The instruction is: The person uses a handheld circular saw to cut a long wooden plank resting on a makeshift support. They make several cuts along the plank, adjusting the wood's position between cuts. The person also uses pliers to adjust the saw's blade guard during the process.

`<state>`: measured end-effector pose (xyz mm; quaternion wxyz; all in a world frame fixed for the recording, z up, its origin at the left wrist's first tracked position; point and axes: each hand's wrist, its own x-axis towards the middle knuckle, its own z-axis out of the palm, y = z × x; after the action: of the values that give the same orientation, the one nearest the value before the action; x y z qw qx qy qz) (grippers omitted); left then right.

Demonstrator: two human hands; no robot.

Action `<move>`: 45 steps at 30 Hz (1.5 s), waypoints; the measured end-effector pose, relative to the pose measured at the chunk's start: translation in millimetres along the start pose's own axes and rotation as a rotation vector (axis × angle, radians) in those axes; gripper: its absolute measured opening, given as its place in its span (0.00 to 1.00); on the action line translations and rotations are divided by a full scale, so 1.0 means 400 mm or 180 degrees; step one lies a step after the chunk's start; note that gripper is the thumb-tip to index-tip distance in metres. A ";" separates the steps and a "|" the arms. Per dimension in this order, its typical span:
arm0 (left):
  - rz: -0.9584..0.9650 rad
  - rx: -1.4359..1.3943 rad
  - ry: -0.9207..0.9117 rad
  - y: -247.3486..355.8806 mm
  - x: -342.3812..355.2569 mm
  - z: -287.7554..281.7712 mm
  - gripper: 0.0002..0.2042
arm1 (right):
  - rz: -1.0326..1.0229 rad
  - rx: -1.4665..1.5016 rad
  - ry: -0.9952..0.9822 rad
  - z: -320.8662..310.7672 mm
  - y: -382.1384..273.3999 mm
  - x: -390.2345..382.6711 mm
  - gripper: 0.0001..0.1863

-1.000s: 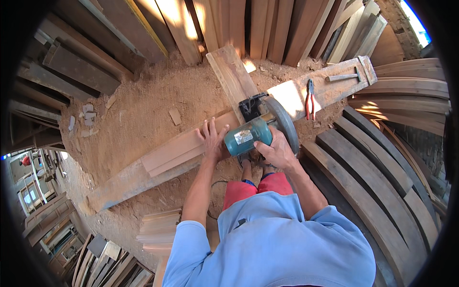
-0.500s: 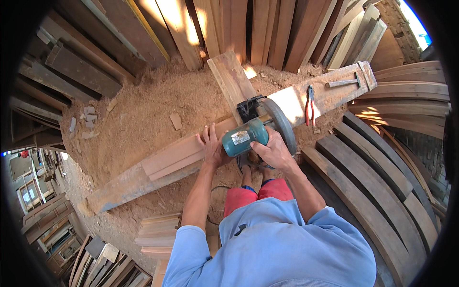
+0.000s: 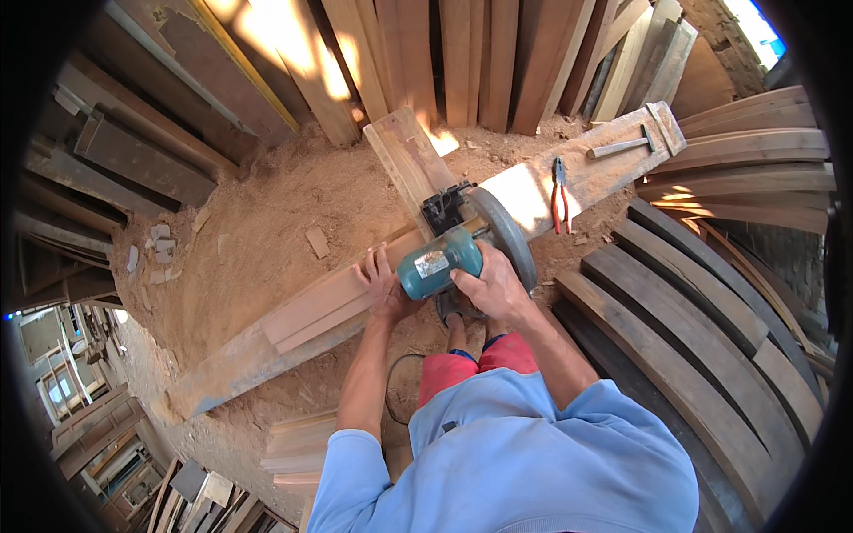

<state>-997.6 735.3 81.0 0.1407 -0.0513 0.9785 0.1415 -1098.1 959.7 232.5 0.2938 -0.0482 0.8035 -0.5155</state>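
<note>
My right hand (image 3: 494, 279) is wrapped round the handle of a teal power saw (image 3: 437, 264) with a round grey blade guard. The saw stands across a long work plank, over a reddish-brown board (image 3: 311, 302) lying on it. My left hand (image 3: 384, 286) lies on that board just left of the motor, fingers spread over its top. Its thumb side is partly hidden beside the motor. A wide wooden piece (image 3: 405, 155) juts out beyond the saw's black base. The blade and its contact with the board are hidden.
Red-handled pliers (image 3: 561, 200) and a hammer (image 3: 620, 147) lie on the plank's right part. Sawdust covers the ground, with small offcuts (image 3: 317, 242). Upright boards (image 3: 471, 62) line the far side; curved timbers (image 3: 675, 346) are stacked at the right. A cord (image 3: 391, 386) runs near my legs.
The view has shifted slightly, so the scene sits a little farther left and lower. Both hands keep their places at the saw and board.
</note>
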 end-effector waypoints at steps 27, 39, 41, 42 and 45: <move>0.0153 -0.0161 0.0179 -0.029 -0.010 0.052 0.53 | 0.0724 0.0961 0.0491 -0.175 0.129 -0.279 0.18; 0.0089 -0.0151 0.0070 -0.020 -0.008 0.038 0.53 | 0.0552 0.0584 0.0379 -0.167 0.121 -0.251 0.18; 0.0070 -0.0192 0.0055 -0.018 -0.008 0.035 0.52 | 0.0500 0.0616 0.0356 -0.168 0.120 -0.249 0.18; 0.0050 -0.0213 0.0039 -0.017 -0.009 0.034 0.52 | 0.0592 0.0507 0.0339 -0.168 0.120 -0.249 0.18; 0.0342 -0.0187 0.0081 -0.010 -0.011 0.033 0.47 | 0.0518 0.0526 0.0374 -0.168 0.125 -0.252 0.17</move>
<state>-989.5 735.6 69.1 0.1188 -0.0047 0.9770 0.1768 -1039.1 1074.7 252.1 0.2901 0.0719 0.7754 -0.5563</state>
